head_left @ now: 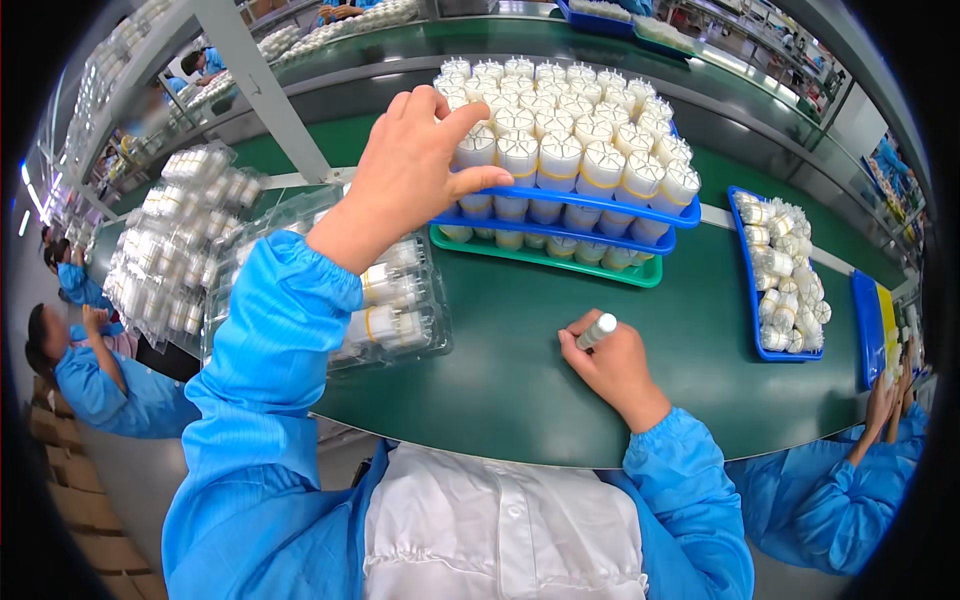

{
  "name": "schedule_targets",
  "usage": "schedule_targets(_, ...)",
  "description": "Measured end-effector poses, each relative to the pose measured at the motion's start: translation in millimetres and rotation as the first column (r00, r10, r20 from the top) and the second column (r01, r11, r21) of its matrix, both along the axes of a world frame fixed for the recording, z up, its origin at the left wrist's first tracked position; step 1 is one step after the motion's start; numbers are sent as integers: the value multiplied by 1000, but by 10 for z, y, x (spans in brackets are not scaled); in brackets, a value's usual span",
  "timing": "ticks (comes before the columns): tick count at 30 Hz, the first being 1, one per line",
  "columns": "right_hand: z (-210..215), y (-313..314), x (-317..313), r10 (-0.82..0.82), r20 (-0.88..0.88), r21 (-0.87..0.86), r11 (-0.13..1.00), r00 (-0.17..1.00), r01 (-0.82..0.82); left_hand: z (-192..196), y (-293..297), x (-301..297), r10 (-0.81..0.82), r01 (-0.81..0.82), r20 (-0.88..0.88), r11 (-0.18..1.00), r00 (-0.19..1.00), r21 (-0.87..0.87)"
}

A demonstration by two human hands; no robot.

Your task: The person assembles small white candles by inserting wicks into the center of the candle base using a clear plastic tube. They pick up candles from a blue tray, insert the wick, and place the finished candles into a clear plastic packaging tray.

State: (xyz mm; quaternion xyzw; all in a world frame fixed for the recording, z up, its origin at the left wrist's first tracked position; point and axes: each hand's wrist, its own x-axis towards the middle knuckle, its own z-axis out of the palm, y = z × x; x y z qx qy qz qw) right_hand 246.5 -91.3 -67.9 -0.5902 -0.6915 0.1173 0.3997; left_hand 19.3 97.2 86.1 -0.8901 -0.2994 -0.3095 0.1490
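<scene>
1. White slotted-top plastic cylinders with yellow bands [557, 160] are standing upright in a blue plastic tray [655, 214], stacked above a second blue tray [655, 246] and a green plastic tray [635, 275] on the dark green tabletop [500, 370].
2. We are holding our left hand [410, 160] at the stack's near-left corner, thumb and forefinger standing apart around one cylinder; whether we are gripping it, we cannot tell.
3. Our right hand [620, 372] is gripping a pale pen-like stick [597, 331], fingers curled closed.
</scene>
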Motion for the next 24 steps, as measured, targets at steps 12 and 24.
schedule_targets(12, -45, 60, -9, 26, 29, 59, 998, 999, -27, -22, 325, 141, -227, 246, -148, 961, 963, 126)
schedule_targets(24, -14, 43, 6, 16, 36, 11, 1000, 999, -16, 4, 366, 175, -286, 302, -160, 950, 945, 85)
